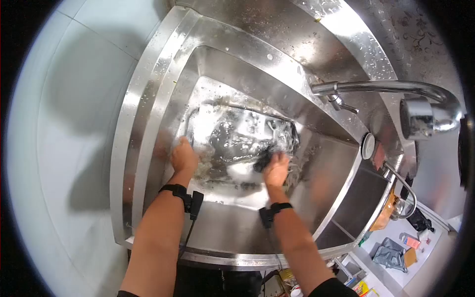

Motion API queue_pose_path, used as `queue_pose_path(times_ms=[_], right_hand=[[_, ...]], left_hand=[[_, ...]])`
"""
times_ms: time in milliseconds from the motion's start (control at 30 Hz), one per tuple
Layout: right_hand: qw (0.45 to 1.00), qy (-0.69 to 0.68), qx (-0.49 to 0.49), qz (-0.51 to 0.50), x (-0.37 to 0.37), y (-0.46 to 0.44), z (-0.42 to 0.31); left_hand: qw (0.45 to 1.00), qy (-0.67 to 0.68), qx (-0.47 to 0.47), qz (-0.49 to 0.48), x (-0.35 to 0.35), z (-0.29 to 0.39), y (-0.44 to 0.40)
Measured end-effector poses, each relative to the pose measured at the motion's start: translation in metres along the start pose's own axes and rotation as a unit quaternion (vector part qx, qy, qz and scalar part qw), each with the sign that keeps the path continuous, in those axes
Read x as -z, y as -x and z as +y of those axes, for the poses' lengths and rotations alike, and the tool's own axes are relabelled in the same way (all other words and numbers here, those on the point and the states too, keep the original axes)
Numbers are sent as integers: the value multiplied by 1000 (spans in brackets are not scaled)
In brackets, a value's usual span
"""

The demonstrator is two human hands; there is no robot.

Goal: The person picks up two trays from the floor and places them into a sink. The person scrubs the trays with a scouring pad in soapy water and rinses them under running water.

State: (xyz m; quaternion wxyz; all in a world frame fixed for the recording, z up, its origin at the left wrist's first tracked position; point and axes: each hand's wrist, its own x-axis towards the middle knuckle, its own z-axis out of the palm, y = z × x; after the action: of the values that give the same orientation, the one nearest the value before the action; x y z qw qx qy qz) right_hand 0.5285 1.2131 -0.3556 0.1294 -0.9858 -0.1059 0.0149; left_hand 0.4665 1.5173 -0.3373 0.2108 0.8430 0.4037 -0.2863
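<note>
Washing looks like the step in hand, my read from the wet steel sink (237,230). Tap (381,87) sits over its right side; no stream visible from it.

Shallow rectangular tray (222,141) lies down in the basin, shiny, with a dark patch and foam across it. Water glare hides most of its edges, so can't say if it's flat on the bottom or slightly tilted.

Hands are well apart, one toward each side of the tray. Left hand (184,159) is at the tray's left edge, fingers partly curled; can't tell whether it clamps the rim or just rests there. Right hand (276,171) is over the right end, blurred, fingers bent down onto or just beside a dark pad (262,162). Probably holding it, grip not confirmed.

Next move, my judgement: calls for steady pressure from the right and a firm brace from the left, since wet surfaces could let the tray slide.
</note>
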Motion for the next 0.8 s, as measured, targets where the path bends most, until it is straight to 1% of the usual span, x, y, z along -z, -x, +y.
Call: queue_pose_path(times_ms=[33,67,100,167,267,300,333,367,433,500,533,567,633,667,700,733,767,800], right_hand=[[997,-24,-78,-13,-22,18,-6],[1000,5,-13,-12,-24,33,-27],[996,-18,-19,-86,-32,49,-35],[994,41,49,-92,-29,62,-58],[991,-6,48,-124,-19,30,-46],[992,10,84,-88,-27,11,-26],[993,34,74,-84,-23,-16,-20],[991,55,39,-112,-16,-41,-14],[995,44,39,-78,-17,-45,-8],[994,72,61,-48,-34,2,4],[992,57,5,-115,-16,25,-10],[972,109,70,-197,-7,39,-4],[992,51,66,-98,-3,39,-1],[993,47,22,-103,-12,24,2],[993,42,-23,-112,-14,-6,-11],[962,-10,-157,-223,4,-38,-44],[968,-58,-187,-157,-14,-47,-55],[994,-12,-64,-88,-34,-49,-60]], left_hand=[[1000,3,3,-9,-2,-1,0],[1000,4,5,-14,-2,-2,-2],[1000,3,6,-20,0,-2,-4],[1000,4,-7,-19,11,-1,0],[1000,15,-3,-12,6,-1,-2],[1000,18,4,-9,2,-3,-4],[1000,26,0,-4,1,-5,-2],[999,33,-5,0,3,-4,1],[999,36,-6,0,2,-4,4],[1000,30,3,-5,8,2,5],[1000,23,-5,-10,11,2,3],[1000,16,-15,-16,12,1,1],[999,19,-21,-17,6,1,-2],[999,27,-17,-12,-1,3,-3],[999,34,-9,-9,-7,2,-1],[999,38,-13,-9,-8,0,3],[999,41,-19,-9,-7,1,4],[999,45,-27,-10,-7,4,7]])
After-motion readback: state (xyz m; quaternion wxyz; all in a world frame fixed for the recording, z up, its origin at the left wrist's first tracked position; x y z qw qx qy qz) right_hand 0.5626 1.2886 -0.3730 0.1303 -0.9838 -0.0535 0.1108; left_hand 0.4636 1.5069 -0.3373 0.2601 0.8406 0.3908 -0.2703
